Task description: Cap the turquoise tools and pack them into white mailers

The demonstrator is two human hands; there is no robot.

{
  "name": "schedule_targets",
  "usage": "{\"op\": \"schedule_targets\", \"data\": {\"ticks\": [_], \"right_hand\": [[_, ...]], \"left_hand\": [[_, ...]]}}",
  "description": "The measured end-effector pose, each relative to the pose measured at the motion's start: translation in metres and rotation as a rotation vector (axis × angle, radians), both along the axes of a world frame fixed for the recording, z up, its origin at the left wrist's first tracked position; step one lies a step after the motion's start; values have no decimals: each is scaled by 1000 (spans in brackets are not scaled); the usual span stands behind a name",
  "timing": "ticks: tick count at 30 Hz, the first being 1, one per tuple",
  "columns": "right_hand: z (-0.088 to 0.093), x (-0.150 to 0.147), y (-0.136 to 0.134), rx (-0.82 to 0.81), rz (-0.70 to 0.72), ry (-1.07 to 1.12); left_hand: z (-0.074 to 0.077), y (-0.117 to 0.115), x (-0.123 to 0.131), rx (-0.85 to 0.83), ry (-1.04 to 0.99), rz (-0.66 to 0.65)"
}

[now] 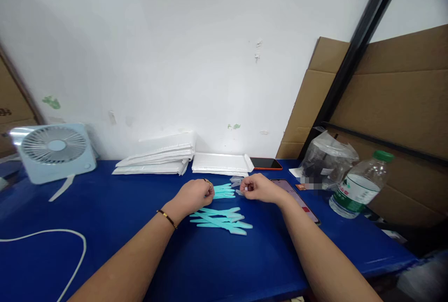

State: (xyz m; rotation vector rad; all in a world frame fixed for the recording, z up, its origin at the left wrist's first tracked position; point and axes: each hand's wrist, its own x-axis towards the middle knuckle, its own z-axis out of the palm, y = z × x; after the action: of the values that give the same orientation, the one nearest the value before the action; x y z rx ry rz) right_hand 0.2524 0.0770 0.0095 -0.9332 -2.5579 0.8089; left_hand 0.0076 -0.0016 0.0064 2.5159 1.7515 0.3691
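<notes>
My left hand (pixel 196 195) is closed at the handle ends of a small group of turquoise eyebrow razors (pixel 224 192), whose heads point right. How many of them it grips is hidden by the fingers. To the right of those heads, my right hand (pixel 258 188) has its fingertips pinched on a small clear plastic cap (pixel 239 193). More clear caps (pixel 236 179) lie just behind, close to its fingers. Nearer to me, several turquoise razors (pixel 221 221) lie loosely crossed on the blue table (pixel 224 264).
Along the wall stand a stack of white padded envelopes (pixel 157 155), a flat white packet (pixel 220 163) and an orange-edged phone (pixel 266 164). Another phone (pixel 297 199) lies beneath my right forearm. A water bottle (pixel 360 187) and plastic bag (pixel 325 157) are right; a fan (pixel 56 152) and cable (pixel 82 250) left.
</notes>
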Motion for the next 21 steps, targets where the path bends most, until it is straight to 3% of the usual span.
{"op": "schedule_targets", "data": {"ticks": [3,16,21], "right_hand": [[0,-1,-2,-52,34,10],[-3,-5,-2,-13,20,30],[-1,-9,-10,-80,92,70]], "left_hand": [[-1,1,-1,7,-14,-2],[-2,1,-2,-2,-64,-17],[2,0,2,-16,-96,-53]]}}
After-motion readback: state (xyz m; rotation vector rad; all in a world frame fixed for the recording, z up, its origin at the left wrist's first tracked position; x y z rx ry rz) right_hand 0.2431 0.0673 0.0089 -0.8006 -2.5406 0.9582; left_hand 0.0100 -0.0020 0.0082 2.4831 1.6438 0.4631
